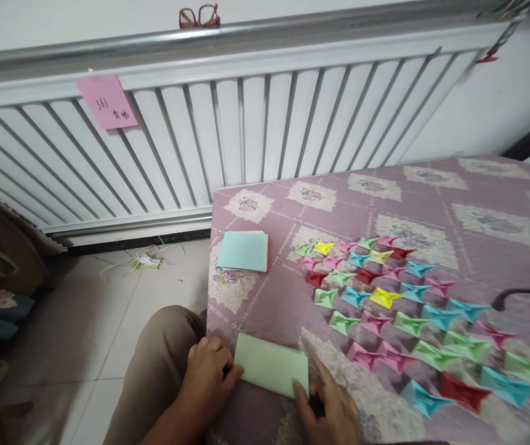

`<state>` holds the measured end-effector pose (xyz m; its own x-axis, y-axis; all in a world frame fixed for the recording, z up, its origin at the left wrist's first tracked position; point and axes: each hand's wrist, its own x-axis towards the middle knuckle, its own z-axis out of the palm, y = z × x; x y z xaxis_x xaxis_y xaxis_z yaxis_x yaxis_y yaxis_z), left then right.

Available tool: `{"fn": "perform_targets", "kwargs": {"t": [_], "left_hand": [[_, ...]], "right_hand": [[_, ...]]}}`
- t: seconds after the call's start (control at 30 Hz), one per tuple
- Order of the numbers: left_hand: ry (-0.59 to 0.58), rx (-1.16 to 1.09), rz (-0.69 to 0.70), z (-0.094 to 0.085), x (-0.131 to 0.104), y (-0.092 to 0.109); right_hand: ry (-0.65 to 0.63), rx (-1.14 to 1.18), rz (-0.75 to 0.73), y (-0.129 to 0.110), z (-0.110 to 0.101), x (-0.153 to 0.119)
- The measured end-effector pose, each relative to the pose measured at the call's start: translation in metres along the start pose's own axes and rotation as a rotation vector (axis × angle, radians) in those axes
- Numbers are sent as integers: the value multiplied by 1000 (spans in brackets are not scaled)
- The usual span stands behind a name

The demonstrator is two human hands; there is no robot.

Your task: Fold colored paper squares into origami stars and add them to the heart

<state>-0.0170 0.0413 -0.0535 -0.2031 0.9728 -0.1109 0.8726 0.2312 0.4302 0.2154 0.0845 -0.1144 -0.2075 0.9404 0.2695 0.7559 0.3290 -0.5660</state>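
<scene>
A light green sheet of paper (272,364), folded into a rectangle, lies at the table's near edge between my two hands. My left hand (212,371) is closed at its left end, the fingers curled and the thumb at the paper's edge. At the right end, my right hand (330,405) grips the paper, its thumb on the lower corner and its index finger along the side. Beyond them is a stack of coloured paper (243,251), pale blue on top. To the right stand rows of small folded paper shapes (384,297) in pink, green, blue, red and yellow.
A purple flowered cloth (288,296) covers the table. Behind it runs a white radiator (278,123) with a pink note (106,102) on it and glasses (199,16) above. A dark cable (519,292) lies at the right. A power strip (148,262) sits on the floor.
</scene>
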Motion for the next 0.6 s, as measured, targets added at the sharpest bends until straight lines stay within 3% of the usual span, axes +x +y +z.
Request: {"fn": "perform_targets", "kwargs": {"t": [0.6], "left_hand": [[-73,113,30,-5,8,0]], "right_hand": [[-139,-89,95,1,-1,4]]}}
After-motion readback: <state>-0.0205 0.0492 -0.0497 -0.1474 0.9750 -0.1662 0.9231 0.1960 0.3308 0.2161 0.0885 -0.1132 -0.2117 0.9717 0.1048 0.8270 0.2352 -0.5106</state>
